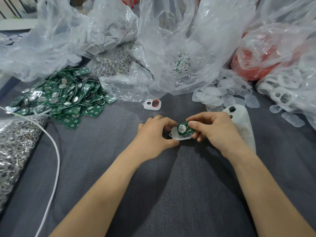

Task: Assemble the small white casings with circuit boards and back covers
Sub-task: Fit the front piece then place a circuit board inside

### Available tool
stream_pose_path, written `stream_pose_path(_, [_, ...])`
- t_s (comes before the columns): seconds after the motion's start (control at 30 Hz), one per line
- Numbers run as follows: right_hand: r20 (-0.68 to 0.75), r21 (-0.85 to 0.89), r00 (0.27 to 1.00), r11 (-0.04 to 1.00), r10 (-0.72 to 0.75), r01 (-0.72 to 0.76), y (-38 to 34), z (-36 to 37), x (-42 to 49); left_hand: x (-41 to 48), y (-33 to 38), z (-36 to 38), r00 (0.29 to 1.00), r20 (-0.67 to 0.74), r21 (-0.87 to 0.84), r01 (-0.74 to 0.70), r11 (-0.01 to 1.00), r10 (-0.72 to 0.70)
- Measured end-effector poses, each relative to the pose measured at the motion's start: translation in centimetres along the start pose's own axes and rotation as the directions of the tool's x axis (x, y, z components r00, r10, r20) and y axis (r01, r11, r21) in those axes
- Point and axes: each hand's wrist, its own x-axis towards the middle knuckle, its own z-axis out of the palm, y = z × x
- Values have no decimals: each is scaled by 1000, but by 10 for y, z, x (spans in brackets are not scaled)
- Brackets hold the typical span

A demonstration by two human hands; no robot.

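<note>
While the head view shows both hands low over the grey cloth [119, 177], I judge the step in hand to be seating a circuit board [183, 129] into a white casing [177, 136]. The left hand [153, 134] is curled round the casing's left end. The right hand [213, 129] pinches the board's right end between thumb and forefinger. The board lies tilted across the casing's open face, not yet flat.

To do this well, I would brace the casing with the left hand and square the board's outline to the shell. I would lower one edge first, then press beside the silver coin cell rather than on it. If a corner rides on the rim, I would lift and re-align instead of forcing it.

The right fingers cover the casing's right end, so I cannot tell whether that end of the board is already in. Any pegs or clips inside the shell are hidden, and the board's small parts are too blurred to read. A white moulded object [242, 120] lies partly under the right hand; I cannot tell what it is. The translucent pieces [222, 98] heaped beyond may be the back covers, though I cannot confirm it.
</note>
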Motion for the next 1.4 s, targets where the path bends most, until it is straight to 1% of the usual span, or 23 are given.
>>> stream_pose_path(0.13, [-47, -147, 998, 988, -46, 39, 4, 0, 2, 0, 0, 0, 1000, -2, -17, 0, 1000, 0])
stream_pose_path(0.2, [-62, -191, 996, 981, -58, 45, 4, 0, 2, 0, 1, 0, 1000, -4, -18, -1, 1000, 1])
stream_pose_path(0.47, [-42, -260, 995, 963, -87, 73, 2, 3, 0, -1, 4, 0, 1000, -11, -7, -3, 1000, 3])
stream_pose_path(0.93, [-14, -221, 998, 974, -60, 56, 6, 2, 2, -1, 4, 0, 1000, -11, 18, -29, 999, 29])
stream_pose_path(1.13, [-16, -319, 993, 942, -117, 106, 8, 4, 2, 0, 4, 1, 999, -12, 17, -30, 999, 30])
stream_pose_path(1.3, [-24, -355, 992, 929, -126, 110, 9, 5, 2, -1, 5, 1, 999, -10, 16, -30, 999, 30])
stream_pose_path(1.4, [-44, -424, 984, 895, -172, 138, 9, 7, 0, -1, 5, 0, 1000, -9, 12, -27, 1000, 27])
